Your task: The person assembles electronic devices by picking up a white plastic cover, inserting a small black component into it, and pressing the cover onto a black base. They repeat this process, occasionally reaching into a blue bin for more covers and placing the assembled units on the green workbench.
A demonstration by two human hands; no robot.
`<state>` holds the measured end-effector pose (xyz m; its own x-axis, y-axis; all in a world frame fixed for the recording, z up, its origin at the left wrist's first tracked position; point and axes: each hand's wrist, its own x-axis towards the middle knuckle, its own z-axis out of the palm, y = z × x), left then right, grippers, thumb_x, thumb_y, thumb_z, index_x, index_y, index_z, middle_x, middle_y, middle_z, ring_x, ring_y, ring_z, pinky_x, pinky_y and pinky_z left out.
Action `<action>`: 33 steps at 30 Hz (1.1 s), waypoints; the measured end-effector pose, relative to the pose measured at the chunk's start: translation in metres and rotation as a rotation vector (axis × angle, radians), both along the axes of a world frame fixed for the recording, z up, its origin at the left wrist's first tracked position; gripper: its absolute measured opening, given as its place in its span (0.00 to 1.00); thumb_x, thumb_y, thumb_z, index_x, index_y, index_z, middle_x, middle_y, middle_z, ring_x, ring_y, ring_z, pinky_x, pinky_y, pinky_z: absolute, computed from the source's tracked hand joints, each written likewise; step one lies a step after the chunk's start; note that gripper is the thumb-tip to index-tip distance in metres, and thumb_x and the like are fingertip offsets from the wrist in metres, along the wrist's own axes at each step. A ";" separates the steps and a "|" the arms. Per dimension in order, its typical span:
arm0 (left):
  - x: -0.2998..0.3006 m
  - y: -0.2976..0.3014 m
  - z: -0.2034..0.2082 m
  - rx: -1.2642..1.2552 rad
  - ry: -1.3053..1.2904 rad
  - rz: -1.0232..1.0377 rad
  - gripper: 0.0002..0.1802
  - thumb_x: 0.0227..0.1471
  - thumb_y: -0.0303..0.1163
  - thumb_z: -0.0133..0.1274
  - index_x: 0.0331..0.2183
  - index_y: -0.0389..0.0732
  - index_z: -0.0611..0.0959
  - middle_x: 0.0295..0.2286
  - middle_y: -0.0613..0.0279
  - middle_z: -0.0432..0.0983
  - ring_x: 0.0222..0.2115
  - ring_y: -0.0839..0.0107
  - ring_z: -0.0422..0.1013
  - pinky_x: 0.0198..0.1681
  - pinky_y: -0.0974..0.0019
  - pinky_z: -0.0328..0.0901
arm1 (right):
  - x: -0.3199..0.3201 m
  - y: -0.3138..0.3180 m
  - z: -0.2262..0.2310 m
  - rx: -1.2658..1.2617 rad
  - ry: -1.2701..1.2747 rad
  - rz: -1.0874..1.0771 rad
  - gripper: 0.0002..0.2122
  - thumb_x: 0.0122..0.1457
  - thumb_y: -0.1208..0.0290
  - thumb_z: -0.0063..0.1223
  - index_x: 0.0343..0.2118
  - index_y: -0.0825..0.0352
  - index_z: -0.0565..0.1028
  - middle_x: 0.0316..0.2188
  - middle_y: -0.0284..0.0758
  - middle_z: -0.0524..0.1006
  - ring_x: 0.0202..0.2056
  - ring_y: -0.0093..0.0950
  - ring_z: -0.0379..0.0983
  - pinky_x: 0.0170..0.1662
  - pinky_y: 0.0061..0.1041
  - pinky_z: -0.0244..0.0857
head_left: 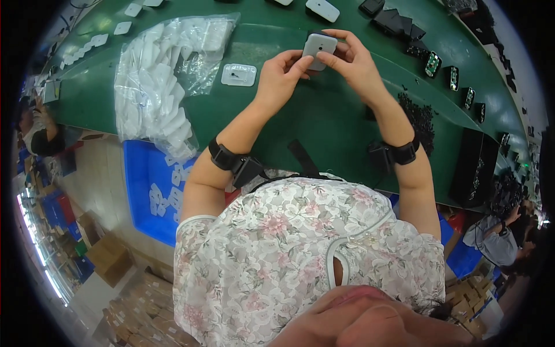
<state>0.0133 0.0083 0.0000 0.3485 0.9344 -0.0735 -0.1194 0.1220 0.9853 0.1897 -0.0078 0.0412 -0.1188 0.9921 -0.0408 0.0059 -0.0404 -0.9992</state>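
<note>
Both my hands are closed round one small device (319, 48), held up over the green table. It has a light grey, rounded rectangular face with small dark spots, and a dark edge shows at its top. My left hand (283, 70) grips its left side, the thumb near the lower left edge. My right hand (351, 56) wraps its right side, with the thumb pressed on the face. To the left of my left hand lies a white rounded plastic cover (239, 75), a small dark part in its middle. The device's underside is hidden.
A clear bag of white plastic covers (151, 87) lies left, above a blue bin (139, 191) holding white pieces. Small black parts (417, 118) are heaped right, near a black box (474, 168). Circuit-board units (432, 63) line the far right. Other people sit along the table (324, 136).
</note>
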 end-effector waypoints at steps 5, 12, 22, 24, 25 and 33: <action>-0.005 0.007 0.019 0.119 0.030 0.092 0.21 0.54 0.33 0.55 0.47 0.31 0.75 0.37 0.56 0.78 0.34 0.72 0.74 0.36 0.72 0.69 | -0.003 0.042 0.014 0.253 -0.014 0.051 0.17 0.56 0.73 0.57 0.49 0.66 0.71 0.41 0.34 0.75 0.43 0.23 0.71 0.47 0.23 0.66; -0.065 -0.022 0.028 0.777 0.638 0.296 0.21 0.48 0.21 0.54 0.47 0.37 0.75 0.43 0.55 0.73 0.41 0.58 0.70 0.43 0.61 0.65 | 0.069 0.159 0.019 0.292 -0.542 -0.120 0.12 0.52 0.78 0.55 0.41 0.71 0.74 0.34 0.38 0.78 0.35 0.26 0.73 0.41 0.25 0.67; -0.090 -0.042 0.019 0.810 1.098 0.139 0.27 0.45 0.19 0.50 0.50 0.40 0.73 0.50 0.59 0.69 0.52 0.58 0.64 0.51 0.56 0.62 | 0.088 0.209 -0.036 0.168 -0.751 0.116 0.12 0.52 0.70 0.58 0.37 0.72 0.77 0.30 0.36 0.79 0.32 0.26 0.74 0.37 0.25 0.67; -0.092 -0.036 0.021 0.839 1.095 0.098 0.31 0.43 0.19 0.53 0.52 0.41 0.71 0.49 0.59 0.70 0.52 0.58 0.65 0.50 0.58 0.63 | 0.092 0.207 -0.039 0.128 -0.635 0.097 0.13 0.51 0.68 0.59 0.38 0.70 0.77 0.31 0.39 0.80 0.33 0.28 0.74 0.39 0.27 0.68; -0.094 -0.035 0.021 0.818 1.086 0.080 0.31 0.42 0.19 0.54 0.52 0.41 0.72 0.48 0.59 0.71 0.51 0.58 0.65 0.50 0.59 0.64 | 0.095 0.207 -0.038 0.097 -0.540 0.110 0.14 0.51 0.68 0.59 0.39 0.68 0.77 0.33 0.42 0.79 0.35 0.31 0.75 0.40 0.28 0.68; -0.093 -0.031 0.009 0.803 0.951 0.110 0.31 0.40 0.19 0.57 0.51 0.40 0.72 0.45 0.55 0.72 0.47 0.54 0.66 0.49 0.58 0.63 | 0.151 0.159 0.039 0.184 -1.512 0.273 0.15 0.46 0.76 0.52 0.40 0.61 0.78 0.36 0.45 0.77 0.41 0.44 0.72 0.44 0.37 0.66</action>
